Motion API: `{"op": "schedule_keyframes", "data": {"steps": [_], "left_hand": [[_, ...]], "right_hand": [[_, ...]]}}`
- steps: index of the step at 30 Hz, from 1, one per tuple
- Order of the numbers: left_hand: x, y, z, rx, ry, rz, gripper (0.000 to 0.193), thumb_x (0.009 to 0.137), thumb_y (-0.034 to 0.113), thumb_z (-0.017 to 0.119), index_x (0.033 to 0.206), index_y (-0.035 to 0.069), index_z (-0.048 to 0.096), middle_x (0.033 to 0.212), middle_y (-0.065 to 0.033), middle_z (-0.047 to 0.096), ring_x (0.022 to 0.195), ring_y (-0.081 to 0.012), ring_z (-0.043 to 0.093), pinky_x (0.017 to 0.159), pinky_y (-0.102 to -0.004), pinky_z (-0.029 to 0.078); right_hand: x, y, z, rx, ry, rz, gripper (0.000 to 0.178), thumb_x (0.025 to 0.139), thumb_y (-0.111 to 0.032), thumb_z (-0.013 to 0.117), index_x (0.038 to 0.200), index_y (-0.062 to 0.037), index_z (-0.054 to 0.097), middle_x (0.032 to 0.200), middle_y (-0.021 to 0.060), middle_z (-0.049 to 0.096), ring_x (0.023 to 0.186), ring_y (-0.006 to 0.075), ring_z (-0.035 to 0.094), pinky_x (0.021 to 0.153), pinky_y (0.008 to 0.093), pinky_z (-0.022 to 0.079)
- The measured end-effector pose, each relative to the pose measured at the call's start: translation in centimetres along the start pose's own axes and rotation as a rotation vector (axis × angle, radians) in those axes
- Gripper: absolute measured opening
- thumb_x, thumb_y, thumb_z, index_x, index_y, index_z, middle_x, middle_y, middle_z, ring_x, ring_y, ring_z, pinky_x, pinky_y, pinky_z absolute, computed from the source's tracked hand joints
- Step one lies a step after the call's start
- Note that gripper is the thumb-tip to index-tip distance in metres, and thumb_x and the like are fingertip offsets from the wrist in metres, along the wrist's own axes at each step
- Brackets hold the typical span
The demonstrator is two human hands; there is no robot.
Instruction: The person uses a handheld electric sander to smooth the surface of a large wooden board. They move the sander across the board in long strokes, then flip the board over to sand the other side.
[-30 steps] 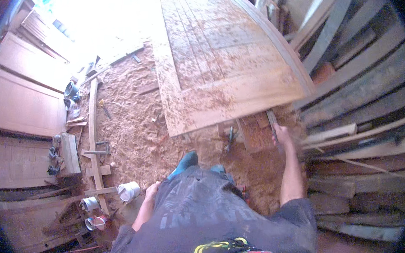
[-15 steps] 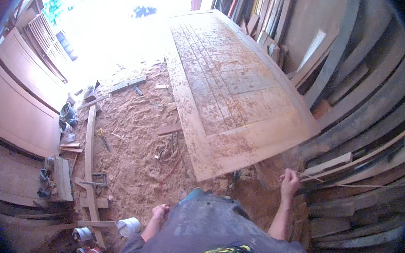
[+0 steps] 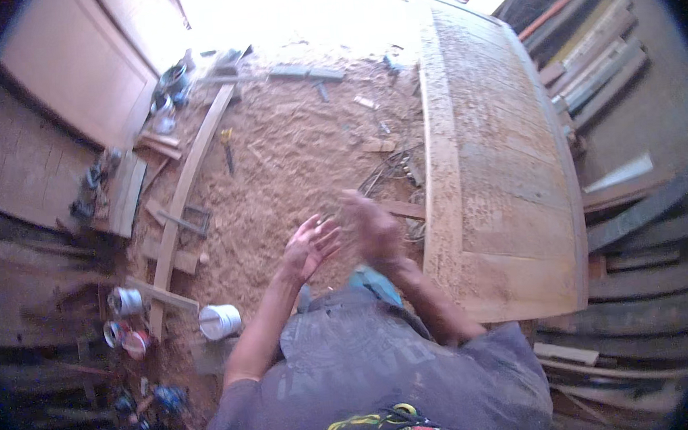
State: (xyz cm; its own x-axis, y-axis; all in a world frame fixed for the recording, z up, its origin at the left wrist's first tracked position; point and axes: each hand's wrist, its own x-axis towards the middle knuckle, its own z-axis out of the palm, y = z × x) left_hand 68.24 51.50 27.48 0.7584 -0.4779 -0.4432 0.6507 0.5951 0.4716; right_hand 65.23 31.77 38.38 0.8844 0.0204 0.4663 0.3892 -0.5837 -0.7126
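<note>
Sitting at left: white bucket, contents unclear. Left hand spread wide; right hand blurred, grip unclear.

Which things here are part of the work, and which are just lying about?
Probably part of the work:
left hand, open
right hand, blurred, so anything held is unclear
big wooden panel, close by

Seemingly just lying about:
white bucket
long plank
yellow-and-dark tool

Dark grey short-sleeved shirt with faded pale lettering
</note>
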Motion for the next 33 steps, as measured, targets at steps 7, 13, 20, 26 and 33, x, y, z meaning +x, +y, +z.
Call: {"op": "schedule_keyframes", "data": {"steps": [7, 13, 20, 26, 33], "left_hand": [[0.7, 6.4, 4.0, -0.144, -0.124, -0.045, 0.066, 0.107, 0.055, 0.043, 0.155, 0.009, 0.04, 0.16, -0.0165, 0.044, 0.141, -0.0362, 0.05, 0.111, -0.0531, 0.048], [5.1, 14.6, 0.9, -0.042, -0.136, 0.2, 0.082, 0.103, 0.067, 0.038, 0.16, 0.008, 0.032, 0.163, -0.0178, 0.04, 0.145, -0.0363, 0.046, 0.113, -0.0535, 0.046], [7.4, 31.8, -2.9, 0.008, -0.149, 0.17, 0.086, 0.102, 0.072, 0.037, 0.16, 0.009, 0.037, 0.162, -0.0173, 0.041, 0.137, -0.0359, 0.055, 0.106, -0.0513, 0.052], [13.2, 32.5, -20.8, 0.233, 0.779, 0.039, 0.073, 0.104, 0.062, 0.049, 0.153, 0.008, 0.046, 0.151, -0.0145, 0.055, 0.127, -0.0331, 0.061, 0.102, -0.0502, 0.054], [28.3, 21.4, -28.9, 0.425, 0.744, -0.517, 0.067, 0.103, 0.057, 0.055, 0.148, 0.008, 0.053, 0.136, -0.0145, 0.064, 0.116, -0.0306, 0.066, 0.095, -0.0495, 0.054]], "right_hand": [[5.1, -3.0, 15.0, 0.115, -0.686, -0.546, 0.054, 0.096, -0.039, 0.06, 0.14, -0.0073, 0.061, 0.143, 0.0199, 0.06, 0.136, 0.0354, 0.054, 0.116, 0.0487, 0.039], [14.7, 1.9, 20.7, 0.21, -0.676, -0.622, 0.07, 0.093, -0.064, 0.056, 0.143, -0.0156, 0.061, 0.148, 0.018, 0.056, 0.141, 0.0391, 0.049, 0.12, 0.0535, 0.03], [30.0, 25.9, 25.4, -0.251, -0.497, 0.123, 0.032, 0.09, -0.04, 0.071, 0.106, -0.0123, 0.075, 0.101, 0.014, 0.074, 0.092, 0.0345, 0.071, 0.081, 0.0469, 0.057], [33.8, 38.1, 17.0, -0.229, -0.517, 0.515, 0.03, 0.096, -0.034, 0.068, 0.104, -0.0058, 0.077, 0.101, 0.02, 0.076, 0.097, 0.0343, 0.074, 0.085, 0.0451, 0.057], [25.7, 46.4, 17.8, -0.321, -0.53, 0.902, 0.033, 0.095, -0.038, 0.068, 0.099, -0.0072, 0.08, 0.086, 0.0114, 0.078, 0.077, 0.0218, 0.075, 0.074, 0.0393, 0.057]]}}
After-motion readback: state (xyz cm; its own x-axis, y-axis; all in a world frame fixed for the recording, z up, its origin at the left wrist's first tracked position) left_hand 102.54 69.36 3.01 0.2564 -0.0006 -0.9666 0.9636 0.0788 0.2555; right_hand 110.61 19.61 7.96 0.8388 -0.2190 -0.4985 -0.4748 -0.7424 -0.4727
